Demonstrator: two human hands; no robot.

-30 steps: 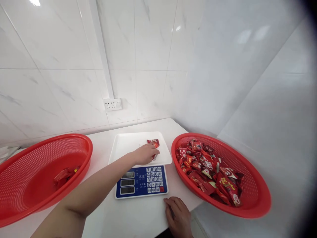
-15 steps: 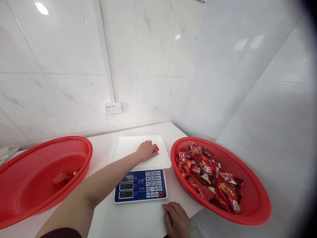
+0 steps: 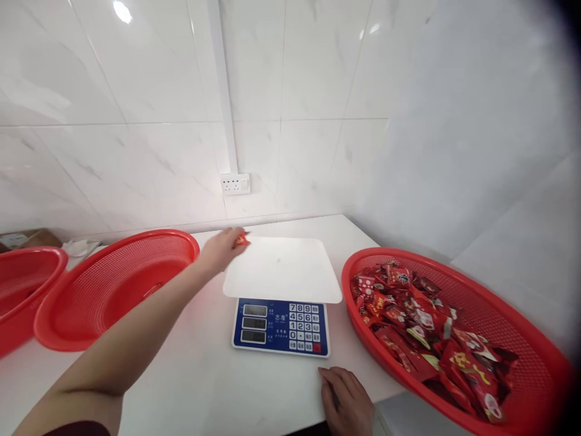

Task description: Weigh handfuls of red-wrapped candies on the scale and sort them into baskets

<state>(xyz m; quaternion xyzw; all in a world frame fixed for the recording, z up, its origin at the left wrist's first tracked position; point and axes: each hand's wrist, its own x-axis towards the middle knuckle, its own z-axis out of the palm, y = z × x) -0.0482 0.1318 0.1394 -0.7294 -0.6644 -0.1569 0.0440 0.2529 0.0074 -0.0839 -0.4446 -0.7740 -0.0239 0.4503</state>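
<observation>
My left hand (image 3: 222, 249) is closed around a small red wrapped packet (image 3: 242, 240), its fingers hiding most of it. This hand hovers near the back left corner of the scale's white pan (image 3: 281, 272). In front of the pan sits the scale's blue keypad and display panel (image 3: 281, 327), lit by several small screens. My right hand (image 3: 348, 401) rests on the table's front part, below the panel. Its fingers are loosely bent, with the thumb apart and nothing visible in them.
On the right, a red basket (image 3: 358, 351) is heaped with red wrapped packets (image 3: 417, 327). A second red basket (image 3: 104, 284) stands left of the scale, partly behind my left arm. Another red basket (image 3: 31, 266) is at the far left. A socket (image 3: 235, 184) is on the tiled wall.
My left hand has moved left from the middle of the pan to its back left corner, carrying the red packet. The view has turned left. My right hand stays on the table.
</observation>
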